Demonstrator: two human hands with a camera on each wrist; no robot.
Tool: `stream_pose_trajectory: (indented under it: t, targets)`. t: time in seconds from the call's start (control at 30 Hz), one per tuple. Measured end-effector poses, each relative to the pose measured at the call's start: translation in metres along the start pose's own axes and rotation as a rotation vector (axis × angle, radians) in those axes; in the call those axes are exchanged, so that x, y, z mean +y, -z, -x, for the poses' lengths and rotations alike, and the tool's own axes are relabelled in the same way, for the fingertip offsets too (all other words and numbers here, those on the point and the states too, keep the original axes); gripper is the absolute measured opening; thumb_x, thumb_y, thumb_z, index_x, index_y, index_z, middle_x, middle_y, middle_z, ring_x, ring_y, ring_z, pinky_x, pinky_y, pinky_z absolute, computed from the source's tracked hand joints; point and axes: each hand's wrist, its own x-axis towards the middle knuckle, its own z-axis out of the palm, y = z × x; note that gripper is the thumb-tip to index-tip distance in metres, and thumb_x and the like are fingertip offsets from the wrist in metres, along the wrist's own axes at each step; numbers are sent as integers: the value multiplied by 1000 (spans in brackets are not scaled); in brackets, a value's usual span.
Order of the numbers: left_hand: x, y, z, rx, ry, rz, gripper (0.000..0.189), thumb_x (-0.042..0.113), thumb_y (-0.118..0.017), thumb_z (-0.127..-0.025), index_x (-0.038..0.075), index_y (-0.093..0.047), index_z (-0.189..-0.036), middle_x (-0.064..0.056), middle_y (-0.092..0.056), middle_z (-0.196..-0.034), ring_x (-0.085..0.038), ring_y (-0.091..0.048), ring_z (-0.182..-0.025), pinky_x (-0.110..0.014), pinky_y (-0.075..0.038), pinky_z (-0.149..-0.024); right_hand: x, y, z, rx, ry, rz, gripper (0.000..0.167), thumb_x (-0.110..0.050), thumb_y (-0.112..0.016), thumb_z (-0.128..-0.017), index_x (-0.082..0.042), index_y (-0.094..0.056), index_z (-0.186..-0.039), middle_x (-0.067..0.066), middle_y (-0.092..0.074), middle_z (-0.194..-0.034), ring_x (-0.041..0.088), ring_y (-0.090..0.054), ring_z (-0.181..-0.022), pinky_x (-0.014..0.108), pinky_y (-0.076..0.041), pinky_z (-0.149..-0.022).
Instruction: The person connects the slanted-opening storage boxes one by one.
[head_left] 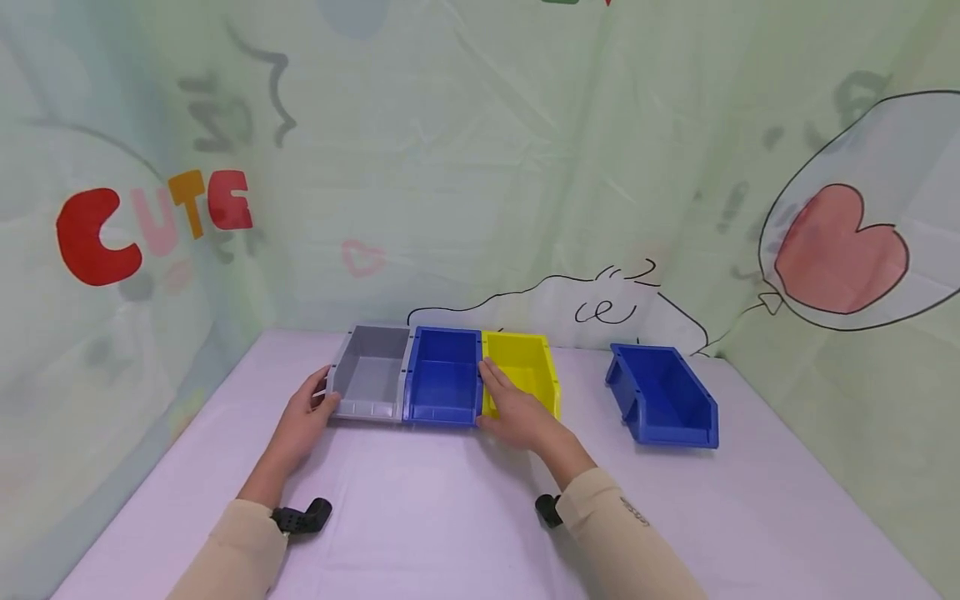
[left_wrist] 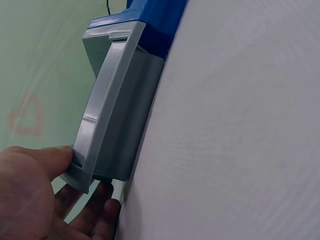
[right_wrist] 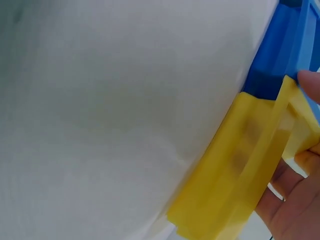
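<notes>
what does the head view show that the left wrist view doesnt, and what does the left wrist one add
Only the head view: the yellow bin with the right hand at it, the separate blue bin off to the right, and the balloon drawing.

Only the left wrist view: the outer front of the gray bin below its lip, seen from low down.

Both: the left hand holding the gray bin's outer side, the middle blue bin beside it, the table and a pink heart on the backdrop.
</notes>
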Motion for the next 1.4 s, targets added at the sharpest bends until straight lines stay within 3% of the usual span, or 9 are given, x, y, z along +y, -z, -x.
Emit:
stream_pose_trajectory:
  t: [0.17,0.53,0.63,0.77,0.87,1.17,1.4]
  targets:
    - [-1,-1,3,5,19,-1,60,17,-45,-111,8,-21,-165,-28,-31,-163,-48,-37,-149,-57,-35,-123,0,-2,0,1,9,-24,91,-33,-68,-101,-16,-9,-168,0,-4,-176,30,-37,-154,47,-36,-125]
    - [-2,-3,5,12,8,-10,59,17,-45,-111,6,-22,-164,-29,-33,-162,-49,-38,-147,-59,-36,-122,2,-3,2,67,59,-135,80,-27,-67,-101,-8,-23,-165,7,-14,-175,31,-25,-159,50,-27,-128]
    - [-1,-3,4,11,19,-10,59,17,-45,-111,7,-22,-164,-29,-33,-162,-49,-38,-148,-58,-36,-122,3,-3,3,86,54,-156,78,-27,-67,-101,-11,-24,-165,10,-14,-175,35,-31,-156,52,-31,-126]
    - [1,-3,3,15,13,-15,59,18,-45,-111,7,-23,-164,-29,-34,-162,-49,-38,-147,-59,-36,-122,3,-2,3,135,43,-172,78,-28,-66,-101,-17,-24,-166,16,-9,-174,41,-53,-139,55,-47,-114]
    - [2,-2,3,17,1,-18,58,17,-45,-111,6,-23,-164,-30,-34,-161,-50,-39,-147,-59,-36,-122,2,-1,3,181,45,-176,77,-29,-65,-102,-19,-24,-166,17,-9,-174,42,-57,-135,56,-51,-110]
    - [2,0,2,12,6,-21,59,16,-44,-111,7,-21,-165,-29,-32,-163,-49,-38,-148,-58,-35,-122,-3,12,4,251,75,-184,74,-31,-64,-103,-19,-26,-165,16,-14,-173,42,-34,-153,60,-39,-119]
    - [2,0,1,12,9,-29,59,17,-45,-111,6,-21,-165,-30,-32,-162,-50,-38,-147,-59,-35,-122,-3,25,9,308,68,-163,71,-31,-63,-103,-18,-30,-164,16,-19,-172,42,-34,-153,62,-39,-119]
